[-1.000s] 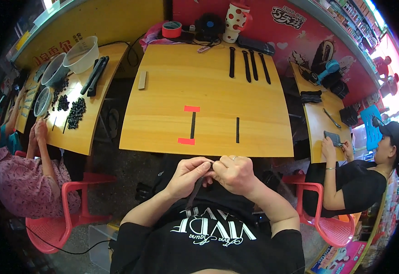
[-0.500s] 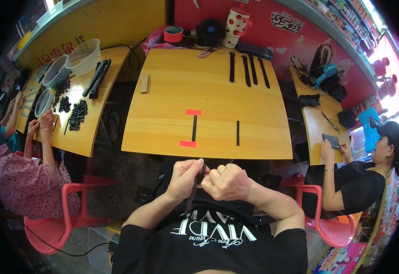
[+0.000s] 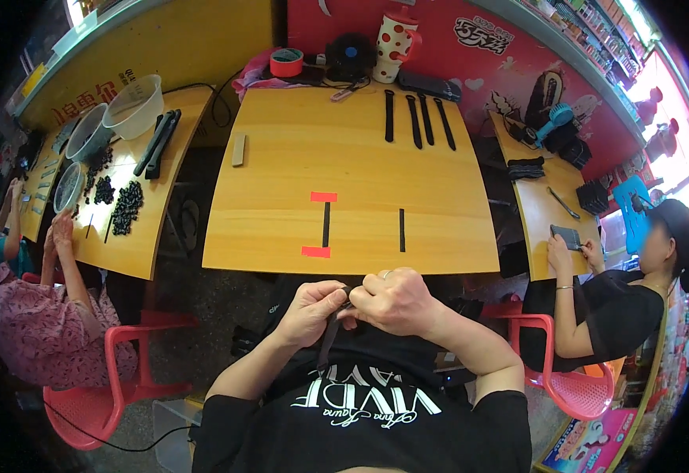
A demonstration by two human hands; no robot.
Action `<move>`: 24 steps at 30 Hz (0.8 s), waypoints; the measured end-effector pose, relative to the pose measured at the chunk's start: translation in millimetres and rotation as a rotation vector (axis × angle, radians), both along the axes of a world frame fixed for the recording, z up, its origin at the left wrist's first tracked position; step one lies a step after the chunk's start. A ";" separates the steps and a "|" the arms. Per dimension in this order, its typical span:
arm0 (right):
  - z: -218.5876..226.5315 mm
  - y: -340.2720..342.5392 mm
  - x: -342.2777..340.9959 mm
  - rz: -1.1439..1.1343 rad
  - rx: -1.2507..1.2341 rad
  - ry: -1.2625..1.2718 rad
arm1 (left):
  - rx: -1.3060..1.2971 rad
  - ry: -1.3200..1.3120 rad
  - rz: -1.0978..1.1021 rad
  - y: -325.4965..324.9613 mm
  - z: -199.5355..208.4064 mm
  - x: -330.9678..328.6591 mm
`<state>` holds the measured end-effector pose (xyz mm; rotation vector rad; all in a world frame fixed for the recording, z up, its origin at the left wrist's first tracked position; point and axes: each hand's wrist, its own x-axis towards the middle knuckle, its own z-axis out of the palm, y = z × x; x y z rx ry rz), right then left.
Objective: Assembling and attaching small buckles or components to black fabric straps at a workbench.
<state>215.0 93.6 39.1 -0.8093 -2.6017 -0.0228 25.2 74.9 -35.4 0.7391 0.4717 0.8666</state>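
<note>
In front of my chest, just off the table's near edge, both hands are closed on one dark strap (image 3: 328, 344). Its tail hangs down below my left hand (image 3: 311, 313), which pinches it between thumb and fingers. My right hand (image 3: 396, 299), curled and wearing a ring, grips the strap's upper end right beside the left; the fingers hide that end. On the table ahead lies a black strip (image 3: 327, 225) between two pieces of red tape (image 3: 324, 196). A second black strip (image 3: 402, 230) lies to its right. Several finished-looking black straps (image 3: 415, 122) lie at the far right.
A wooden table (image 3: 281, 169) stands before me, with a small flat bar (image 3: 239, 150), a tape roll (image 3: 286, 62) and a dotted tumbler (image 3: 396, 46) on it. A person works at each side table. Left are clear tubs (image 3: 134, 107) and black pieces (image 3: 128, 207); red chairs (image 3: 112, 370) flank me.
My hands have come closer together around the strap, the right hand turning over it and shifting slightly. The view has swung a little, so the table sits further left.
</note>
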 end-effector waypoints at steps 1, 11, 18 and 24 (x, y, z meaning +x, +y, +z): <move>-2.4 -0.3 1.5 0.015 0.004 -0.015 | 0.002 -0.001 0.000 0.4 0.9 0.1; -8.3 -8.8 -6.5 0.042 0.142 -0.061 | -0.014 -0.022 -0.007 -0.5 4.7 -2.5; -7.6 -12.2 -10.0 0.010 0.150 0.052 | 0.061 0.014 0.062 -7.8 10.2 -2.3; -6.0 -19.2 -10.2 0.163 0.461 -0.068 | 0.005 0.140 0.170 -21.2 23.2 -0.9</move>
